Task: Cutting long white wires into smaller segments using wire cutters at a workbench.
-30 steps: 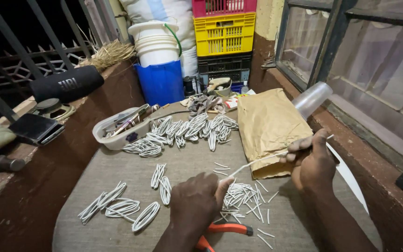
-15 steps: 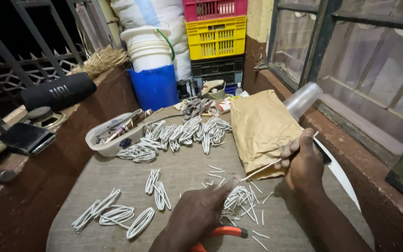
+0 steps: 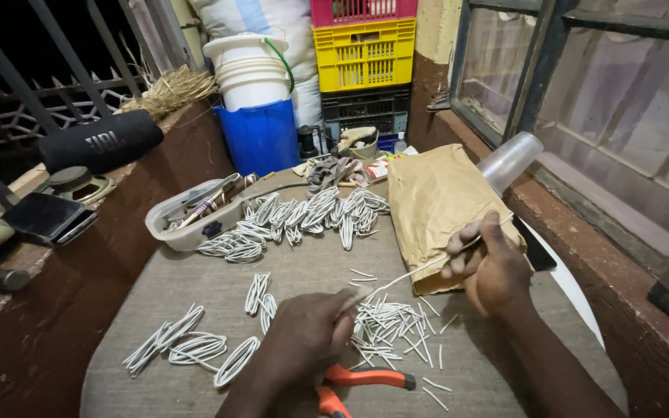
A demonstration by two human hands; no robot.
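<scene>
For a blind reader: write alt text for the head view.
A person's left hand and right hand hold a thin white wire stretched between them above a pile of short cut wire pieces on a grey mat. Orange-handled pliers lie by the left hand; white wire loops, a brown paper bag and stacked crates lie beyond.

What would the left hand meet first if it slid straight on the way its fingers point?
Probably the pile of short cut white wire pieces just right of the left hand, whose fingertips already reach its edge. Beyond lies the brown paper bag, though depth is unclear.
</scene>
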